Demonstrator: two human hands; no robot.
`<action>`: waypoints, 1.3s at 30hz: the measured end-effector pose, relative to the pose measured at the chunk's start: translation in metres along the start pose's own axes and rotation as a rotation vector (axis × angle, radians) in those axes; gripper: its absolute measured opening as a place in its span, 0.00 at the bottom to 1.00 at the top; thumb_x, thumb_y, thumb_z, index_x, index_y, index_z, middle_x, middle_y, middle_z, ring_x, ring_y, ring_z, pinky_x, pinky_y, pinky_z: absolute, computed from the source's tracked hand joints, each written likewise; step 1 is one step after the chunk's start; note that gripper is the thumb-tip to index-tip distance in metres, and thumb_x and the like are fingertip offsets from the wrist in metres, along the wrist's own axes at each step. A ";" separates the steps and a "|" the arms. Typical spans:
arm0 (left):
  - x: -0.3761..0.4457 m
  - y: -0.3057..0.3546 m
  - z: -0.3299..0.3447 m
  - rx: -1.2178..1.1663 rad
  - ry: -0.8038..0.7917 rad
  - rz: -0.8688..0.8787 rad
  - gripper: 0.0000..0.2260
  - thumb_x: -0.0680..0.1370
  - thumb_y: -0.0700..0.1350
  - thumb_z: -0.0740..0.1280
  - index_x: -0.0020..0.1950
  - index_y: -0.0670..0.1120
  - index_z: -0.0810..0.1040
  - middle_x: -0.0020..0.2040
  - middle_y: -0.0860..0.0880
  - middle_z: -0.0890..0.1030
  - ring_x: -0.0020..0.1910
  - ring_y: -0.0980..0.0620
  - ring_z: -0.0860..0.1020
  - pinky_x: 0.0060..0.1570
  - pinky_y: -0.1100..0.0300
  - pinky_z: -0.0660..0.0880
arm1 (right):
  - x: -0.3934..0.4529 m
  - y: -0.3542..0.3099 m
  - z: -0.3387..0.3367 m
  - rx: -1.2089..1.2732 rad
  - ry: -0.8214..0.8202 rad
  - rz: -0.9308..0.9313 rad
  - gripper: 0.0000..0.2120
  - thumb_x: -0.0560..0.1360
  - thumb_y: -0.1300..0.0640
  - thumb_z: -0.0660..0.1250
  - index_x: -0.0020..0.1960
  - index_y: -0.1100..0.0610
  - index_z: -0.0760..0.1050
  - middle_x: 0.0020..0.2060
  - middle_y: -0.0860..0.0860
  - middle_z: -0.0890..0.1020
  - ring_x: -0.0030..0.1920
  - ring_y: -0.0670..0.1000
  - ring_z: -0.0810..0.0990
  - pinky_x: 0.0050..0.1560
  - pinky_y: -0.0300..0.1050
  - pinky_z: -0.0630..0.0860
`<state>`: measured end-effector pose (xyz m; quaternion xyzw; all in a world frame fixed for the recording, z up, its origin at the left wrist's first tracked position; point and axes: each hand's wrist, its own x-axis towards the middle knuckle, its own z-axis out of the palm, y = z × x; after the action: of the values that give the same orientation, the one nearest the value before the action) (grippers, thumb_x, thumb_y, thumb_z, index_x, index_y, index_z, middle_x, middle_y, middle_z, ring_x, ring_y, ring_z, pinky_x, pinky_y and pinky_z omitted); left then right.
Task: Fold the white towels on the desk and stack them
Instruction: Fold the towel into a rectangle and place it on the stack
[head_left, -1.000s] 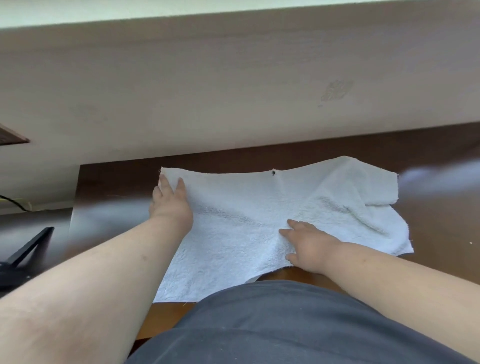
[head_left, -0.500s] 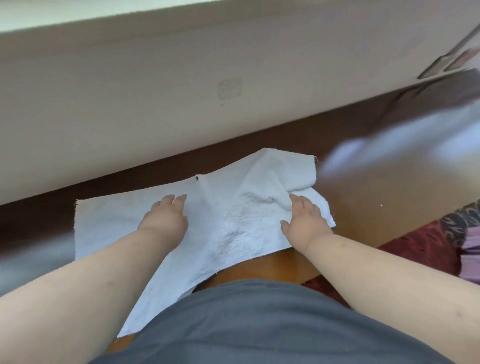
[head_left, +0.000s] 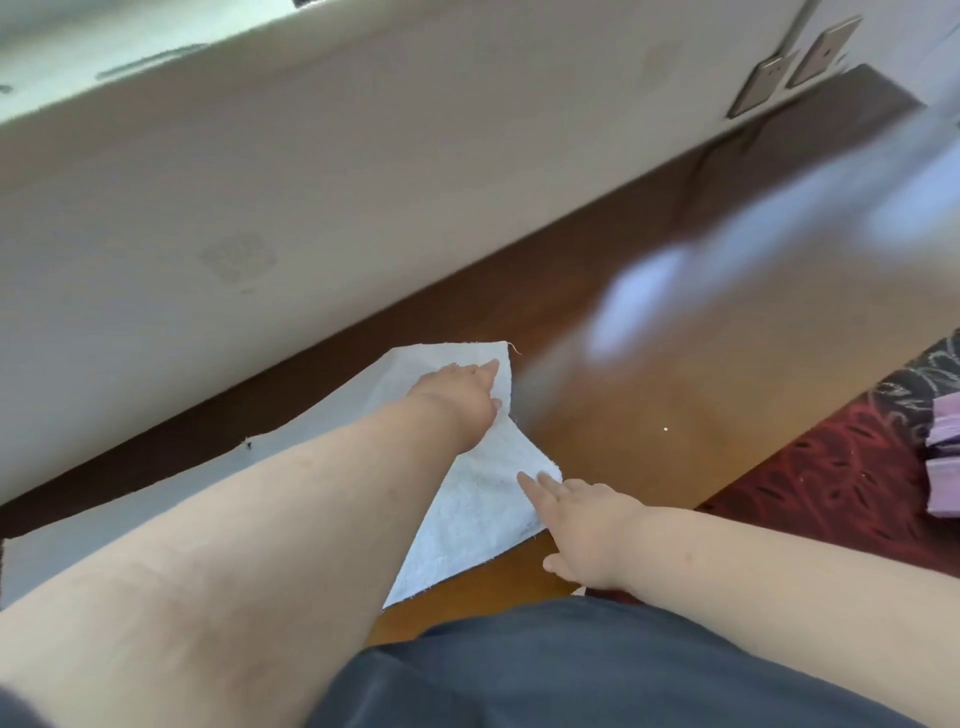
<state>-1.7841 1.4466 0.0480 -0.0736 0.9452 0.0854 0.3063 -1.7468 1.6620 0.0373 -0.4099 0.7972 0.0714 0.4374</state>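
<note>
A white towel (head_left: 483, 514) lies spread on the brown wooden desk (head_left: 649, 415), stretching from the lower left to the middle of the view. My left hand (head_left: 457, 395) reaches across it and presses flat on its far right corner, fingers straight. My right hand (head_left: 576, 530) rests with straight fingers on the towel's near right edge, thumb on the desk. My left forearm hides much of the towel's middle.
A pale wall (head_left: 311, 208) runs along the desk's far edge, with wall sockets (head_left: 795, 67) at top right. Glare streaks the desk at right. A dark red patterned fabric (head_left: 841, 478) and purple items (head_left: 948, 467) lie beyond the desk's right edge.
The view has swung to the right. My left hand has slid from the towel's middle to its far right corner. My right hand has shifted back to the near right edge.
</note>
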 end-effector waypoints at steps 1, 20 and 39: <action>0.009 0.006 0.000 0.033 -0.057 -0.035 0.26 0.84 0.56 0.50 0.81 0.51 0.50 0.80 0.49 0.59 0.78 0.45 0.57 0.72 0.47 0.60 | -0.002 0.007 0.000 -0.024 -0.014 -0.035 0.45 0.80 0.44 0.62 0.81 0.49 0.32 0.82 0.54 0.46 0.79 0.59 0.58 0.73 0.56 0.65; 0.086 0.009 -0.022 0.017 -0.028 -0.178 0.26 0.84 0.53 0.50 0.82 0.55 0.48 0.82 0.48 0.47 0.79 0.42 0.52 0.76 0.48 0.55 | -0.018 0.070 0.009 -0.372 0.174 -0.016 0.26 0.83 0.43 0.55 0.74 0.56 0.68 0.72 0.56 0.67 0.73 0.63 0.60 0.74 0.65 0.54; 0.106 -0.004 -0.036 0.079 0.281 0.006 0.24 0.80 0.40 0.59 0.76 0.50 0.62 0.75 0.49 0.65 0.69 0.43 0.66 0.64 0.45 0.69 | -0.016 0.107 0.009 0.729 0.513 0.506 0.24 0.78 0.48 0.67 0.71 0.50 0.64 0.54 0.48 0.80 0.43 0.47 0.80 0.42 0.46 0.80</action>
<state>-1.8889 1.4257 0.0133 -0.0698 0.9817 0.0379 0.1733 -1.8133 1.7453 0.0178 -0.0293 0.9263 -0.2107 0.3111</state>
